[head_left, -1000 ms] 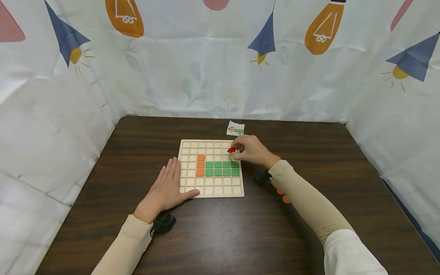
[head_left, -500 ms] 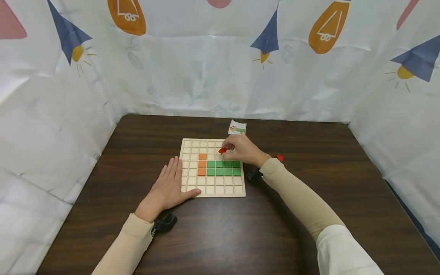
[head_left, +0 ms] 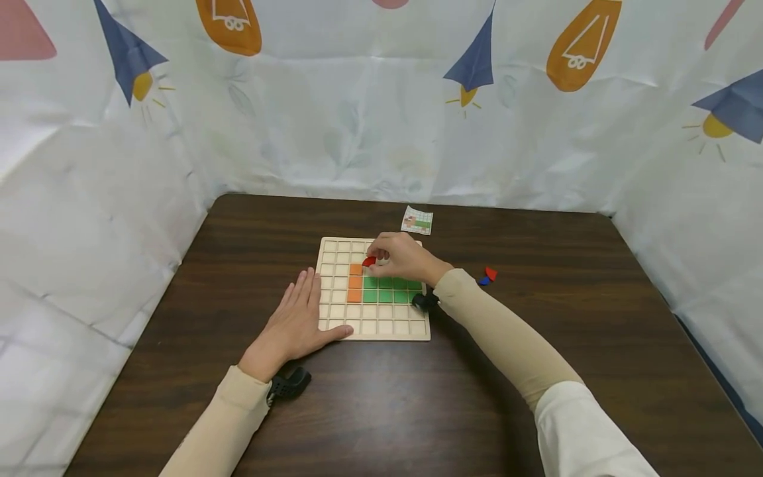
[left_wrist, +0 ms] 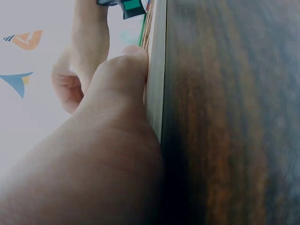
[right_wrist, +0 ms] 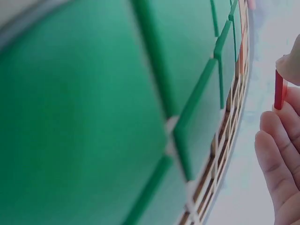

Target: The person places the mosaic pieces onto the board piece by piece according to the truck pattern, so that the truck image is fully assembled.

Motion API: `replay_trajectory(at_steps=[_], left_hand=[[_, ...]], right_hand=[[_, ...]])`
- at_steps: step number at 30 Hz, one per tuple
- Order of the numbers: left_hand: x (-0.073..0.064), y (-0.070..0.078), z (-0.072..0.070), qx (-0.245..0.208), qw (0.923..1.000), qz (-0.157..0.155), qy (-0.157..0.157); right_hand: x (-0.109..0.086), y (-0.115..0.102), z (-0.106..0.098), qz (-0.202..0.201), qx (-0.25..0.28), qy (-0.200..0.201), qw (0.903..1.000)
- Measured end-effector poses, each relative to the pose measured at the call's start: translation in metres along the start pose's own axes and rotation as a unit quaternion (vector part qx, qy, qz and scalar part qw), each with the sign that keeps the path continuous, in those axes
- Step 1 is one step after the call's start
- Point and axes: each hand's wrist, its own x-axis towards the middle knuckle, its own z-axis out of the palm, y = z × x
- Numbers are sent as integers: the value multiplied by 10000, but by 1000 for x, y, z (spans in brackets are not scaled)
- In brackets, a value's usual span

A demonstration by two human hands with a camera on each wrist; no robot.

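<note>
A pale wooden grid board point(head_left: 369, 328) lies on the dark table. Set in its squares are a short column of orange tiles point(head_left: 354, 282) and two rows of green tiles point(head_left: 386, 296), partly covered by the right wrist. My left hand point(head_left: 292, 323) lies flat along the board's left edge, fingers straight, thumb over the near edge. Between thumb and fingertips, my right hand point(head_left: 402, 258) pinches a small red tile point(head_left: 369, 261) with a curved edge. It is over the board's upper part, close to the top orange tile. The right wrist view shows the red tile point(right_wrist: 279, 89) edge-on.
Behind the board lies a small printed card point(head_left: 416, 220) with a coloured grid pattern. Another red piece point(head_left: 491, 272) and a blue piece point(head_left: 484, 281) rest right of the board, beside the right forearm. Patterned white fabric point(head_left: 381, 132) hangs around the table.
My right hand has moved left across the board, carrying the red tile towards the orange column. The loose blue piece has come into view; orange pieces at the right are now hidden behind the sleeve.
</note>
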Motion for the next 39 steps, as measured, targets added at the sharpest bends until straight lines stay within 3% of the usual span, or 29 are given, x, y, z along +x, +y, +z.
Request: replay_trajectory(at_steps=[7,20,39], left_hand=[[0,1,-1,-20,10000,3,11],[0,-1,0,-34,10000,26,-7],[-2,0,0,61,9999,29,117]], right_hand=[[12,-9,-2,-259,-17,-54,9996],[32,-19,4,-232,86,-478,9985],[52,-26,14,-428,-399,-1055,9927]])
